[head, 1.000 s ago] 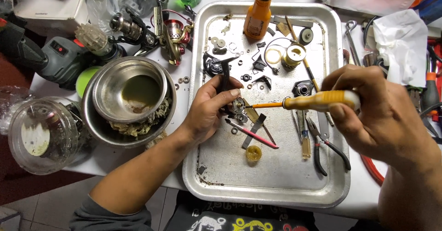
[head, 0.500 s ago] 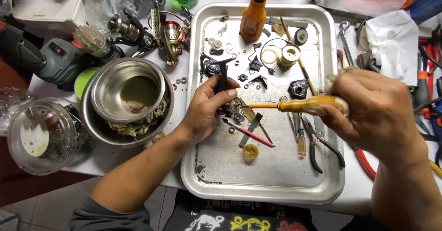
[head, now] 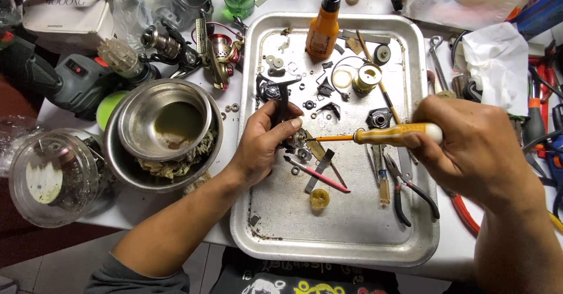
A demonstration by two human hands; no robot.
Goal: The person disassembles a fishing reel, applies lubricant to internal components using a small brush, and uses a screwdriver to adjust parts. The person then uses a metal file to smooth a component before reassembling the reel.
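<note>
My left hand (head: pixel 265 143) grips a black fishing reel body (head: pixel 285 117) over a metal tray (head: pixel 352 235), thumb and fingers wrapped round it. My right hand (head: pixel 475 147) holds a yellow-handled screwdriver (head: pixel 392 134) level, its tip set against the reel body's metal gear side. Small screws, washers and black reel parts (head: pixel 319 94) lie scattered on the tray above the hands.
An orange squeeze bottle (head: pixel 322 30) stands at the tray's top. Pliers (head: pixel 407 188), a red pencil-like tool (head: pixel 316 175) and a small yellow cap (head: pixel 319 198) lie on the tray. Nested steel bowls (head: pixel 167 127) sit left, a drill (head: pixel 64 80) and spare reels behind, white cloth (head: pixel 498 59) right.
Both hands hold nearly the same pose; the view has shifted slightly, and the screwdriver stays pressed to the reel body.
</note>
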